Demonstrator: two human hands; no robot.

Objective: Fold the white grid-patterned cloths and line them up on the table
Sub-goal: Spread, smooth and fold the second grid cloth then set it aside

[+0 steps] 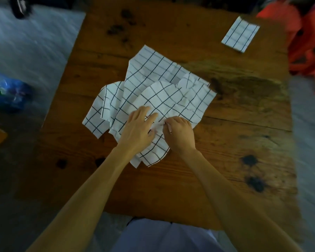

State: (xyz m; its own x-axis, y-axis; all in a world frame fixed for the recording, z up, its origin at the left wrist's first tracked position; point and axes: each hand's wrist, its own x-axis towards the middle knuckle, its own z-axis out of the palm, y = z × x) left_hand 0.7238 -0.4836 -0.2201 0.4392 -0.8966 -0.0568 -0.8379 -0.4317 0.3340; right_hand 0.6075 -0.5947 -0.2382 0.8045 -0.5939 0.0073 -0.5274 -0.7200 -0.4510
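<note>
A loose heap of white grid-patterned cloths (153,84) lies rumpled in the middle of the wooden table (235,142). My left hand (137,128) rests flat on the near part of the heap, fingers spread over the top cloth. Just to its right, my right hand (178,132) pinches a fold of the top cloth between thumb and fingers. One folded grid cloth (240,34) lies flat as a small rectangle at the far right of the table. The frame is motion-blurred.
An orange garment or bag (307,48) sits beyond the table's right edge. A blue plastic bag (7,95) lies on the floor to the left. A dark object (20,6) is at the far left.
</note>
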